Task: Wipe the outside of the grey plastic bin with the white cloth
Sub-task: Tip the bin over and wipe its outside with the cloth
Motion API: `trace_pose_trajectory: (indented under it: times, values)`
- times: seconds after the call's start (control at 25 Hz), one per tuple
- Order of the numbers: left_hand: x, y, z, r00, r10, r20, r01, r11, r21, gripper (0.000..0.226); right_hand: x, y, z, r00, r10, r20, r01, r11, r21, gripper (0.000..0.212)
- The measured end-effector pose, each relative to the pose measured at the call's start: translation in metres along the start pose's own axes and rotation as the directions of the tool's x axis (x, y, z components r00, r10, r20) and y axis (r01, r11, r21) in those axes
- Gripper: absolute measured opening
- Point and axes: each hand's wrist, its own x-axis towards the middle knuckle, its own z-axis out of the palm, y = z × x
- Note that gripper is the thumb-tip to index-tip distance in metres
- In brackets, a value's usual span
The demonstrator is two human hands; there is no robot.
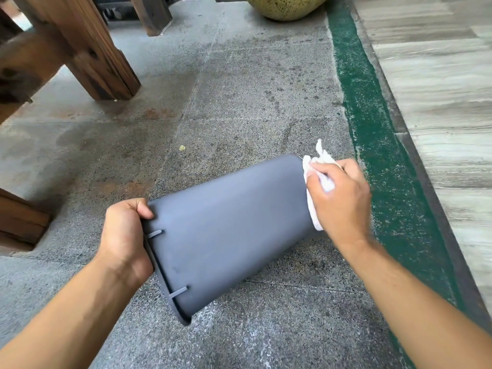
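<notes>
The grey plastic bin [229, 235] is held on its side above the ground, its rim toward the lower left and its base toward the upper right. My left hand [125, 238] grips the rim, thumb on the outer wall and fingers hidden inside. My right hand [343, 198] holds the crumpled white cloth [319, 177] against the bin's base end. Part of the cloth sticks out above my fingers and part hangs below my palm.
Speckled grey stone paving [239, 89] lies under the bin. Thick wooden furniture legs [87, 49] stand at the upper left. A green painted strip [372, 134] and a pale wood-grain floor [439, 89] run along the right. A yellowish round pot [287, 6] sits at the top.
</notes>
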Motion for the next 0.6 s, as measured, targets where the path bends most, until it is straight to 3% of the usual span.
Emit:
trace_pose_trajectory:
  times: [0.08, 0.16, 0.24, 0.44, 0.6]
  values:
    - [-0.001, 0.002, -0.002, 1.000, -0.015, -0.010, 0.015, 1.000, -0.021, 0.044, -0.016, 0.002, -0.003, 0.986, -0.164, 0.023, 0.166, 0.981, -0.101, 0.013]
    - [-0.001, 0.003, -0.003, 1.000, -0.023, -0.018, 0.023, 0.999, -0.031, 0.043, -0.025, 0.003, -0.008, 0.976, -0.211, 0.061, 0.218, 0.963, -0.156, 0.015]
    - [0.000, 0.003, -0.003, 0.999, -0.017, -0.028, 0.016, 0.999, -0.027, 0.043, -0.026, 0.002, -0.015, 0.978, -0.188, 0.092, 0.203, 0.959, -0.197, 0.016]
    - [-0.003, 0.004, 0.001, 0.999, -0.007, -0.044, 0.007, 1.000, -0.012, 0.047, -0.005, 0.005, -0.044, 0.985, 0.038, 0.170, 0.023, 0.940, -0.340, 0.016]
    - [-0.013, 0.004, 0.007, 0.999, 0.028, -0.032, -0.027, 1.000, 0.011, 0.035, 0.008, -0.007, -0.043, 0.990, -0.088, 0.107, 0.111, 0.966, -0.233, 0.014]
